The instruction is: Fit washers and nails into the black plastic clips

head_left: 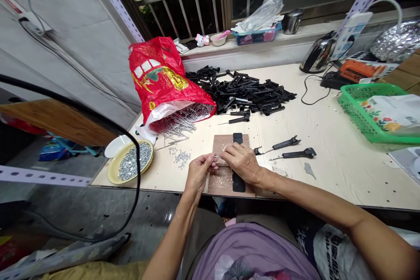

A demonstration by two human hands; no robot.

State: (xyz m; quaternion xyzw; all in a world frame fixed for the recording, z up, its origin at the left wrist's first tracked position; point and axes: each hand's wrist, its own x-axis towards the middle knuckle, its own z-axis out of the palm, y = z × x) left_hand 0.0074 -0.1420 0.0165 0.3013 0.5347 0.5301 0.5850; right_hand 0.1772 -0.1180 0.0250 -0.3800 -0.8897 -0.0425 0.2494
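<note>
My left hand (199, 169) is closed in a pinch over the left edge of a brown board (219, 179) at the table's near edge. It holds a thin metal pin (215, 156) whose other end my right hand (241, 162) also pinches. My right hand rests on the board, over a black plastic piece (238, 138) that lies along it. Small silver bits (181, 157) are scattered just left of the board. Two assembled black parts (285, 143) lie to the right.
A red bag (160, 78) spills long metal pins. Behind it lies a pile of black plastic parts (243, 89). A yellow dish (113, 174) of silver bits sits at the left edge. A green basket (357, 107), kettle (318, 54) and cable stand right.
</note>
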